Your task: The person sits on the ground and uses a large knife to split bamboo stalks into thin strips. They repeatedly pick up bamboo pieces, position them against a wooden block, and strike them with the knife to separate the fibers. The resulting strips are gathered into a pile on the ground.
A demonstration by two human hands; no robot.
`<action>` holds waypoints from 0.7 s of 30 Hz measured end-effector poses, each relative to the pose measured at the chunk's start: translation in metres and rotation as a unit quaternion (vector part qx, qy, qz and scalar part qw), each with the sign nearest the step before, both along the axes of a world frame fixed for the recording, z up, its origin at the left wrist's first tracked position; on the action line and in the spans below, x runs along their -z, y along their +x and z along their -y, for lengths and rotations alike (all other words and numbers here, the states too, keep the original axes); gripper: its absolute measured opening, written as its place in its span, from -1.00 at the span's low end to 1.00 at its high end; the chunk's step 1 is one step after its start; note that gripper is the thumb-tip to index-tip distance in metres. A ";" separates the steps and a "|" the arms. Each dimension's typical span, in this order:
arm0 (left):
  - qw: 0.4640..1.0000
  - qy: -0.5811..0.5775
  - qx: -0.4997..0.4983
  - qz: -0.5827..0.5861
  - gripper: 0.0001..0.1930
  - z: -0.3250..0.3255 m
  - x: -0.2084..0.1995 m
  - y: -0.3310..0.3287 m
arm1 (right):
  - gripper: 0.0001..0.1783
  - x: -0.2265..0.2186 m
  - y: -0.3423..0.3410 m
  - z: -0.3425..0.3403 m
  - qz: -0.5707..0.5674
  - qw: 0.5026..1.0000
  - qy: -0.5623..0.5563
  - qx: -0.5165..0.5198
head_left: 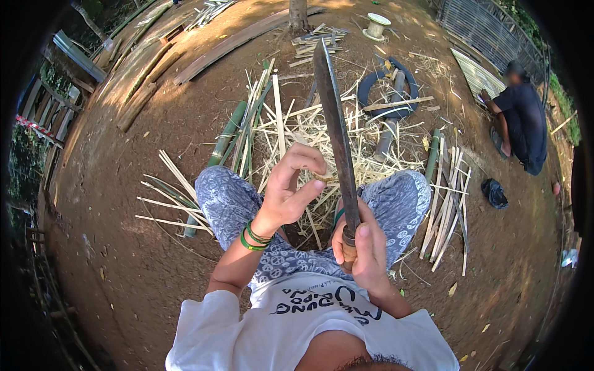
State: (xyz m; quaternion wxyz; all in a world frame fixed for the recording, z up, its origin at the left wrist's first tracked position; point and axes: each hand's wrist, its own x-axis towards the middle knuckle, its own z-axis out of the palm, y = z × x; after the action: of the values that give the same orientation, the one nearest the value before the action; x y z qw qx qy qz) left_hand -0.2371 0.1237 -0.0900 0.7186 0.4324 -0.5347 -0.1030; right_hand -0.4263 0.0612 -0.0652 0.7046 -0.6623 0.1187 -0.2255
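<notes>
My right hand (366, 250) is closed round the wooden handle of a machete (337, 123), its long dark blade pointing up and away from me. Just left of the blade, my left hand (292, 188) pinches a small brownish piece (323, 177) between thumb and fingers; its exact kind is too small to make out. Beneath and beyond both hands lies a heap of pale bamboo strips and shavings (365, 139), spread between and past my knees. One upright pale bamboo strip (278, 114) stands out of the heap beyond my left hand.
Green bamboo poles (228, 133) lie left of the heap, with split bamboo strips (448, 210) by my right knee. A dark tire (388, 86) and a white spool (376, 26) are farther off. Another person (520, 117) crouches at right near a black plastic bag (494, 193).
</notes>
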 end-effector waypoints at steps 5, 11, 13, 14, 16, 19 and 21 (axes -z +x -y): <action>1.000 0.004 -0.025 0.010 -0.75 -0.004 0.003 -0.001 | -0.33 -0.002 0.001 -0.002 -0.022 1.000 0.007 -0.010; 0.999 0.001 -0.038 0.023 -0.73 -0.005 0.010 -0.001 | -0.32 -0.004 0.003 -0.004 -0.027 0.999 0.024 -0.017; 0.999 0.009 -0.038 0.023 -0.73 -0.007 0.011 -0.001 | -0.32 -0.003 0.003 -0.005 -0.031 0.999 0.036 -0.016; 0.999 0.014 -0.038 0.023 -0.72 -0.008 0.012 -0.001 | -0.32 -0.003 0.003 -0.005 -0.033 0.999 0.034 -0.016; 0.999 0.000 -0.044 0.009 -0.73 -0.007 0.016 -0.003 | -0.31 -0.003 0.003 -0.006 -0.036 0.999 0.029 -0.019; 0.998 -0.025 -0.023 -0.049 -0.72 -0.006 0.014 -0.003 | -0.28 0.005 0.000 -0.006 -0.024 0.999 0.026 -0.021; 0.994 -0.052 -0.009 -0.094 -0.61 -0.007 0.016 -0.001 | -0.22 0.002 0.001 -0.008 -0.027 0.999 0.014 -0.012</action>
State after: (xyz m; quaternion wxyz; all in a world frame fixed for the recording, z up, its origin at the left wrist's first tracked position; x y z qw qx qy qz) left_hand -0.2379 0.1310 -0.1063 0.7878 0.3877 -0.4660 -0.1091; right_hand -0.4252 0.0693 -0.0669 0.7129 -0.6597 0.1331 -0.1971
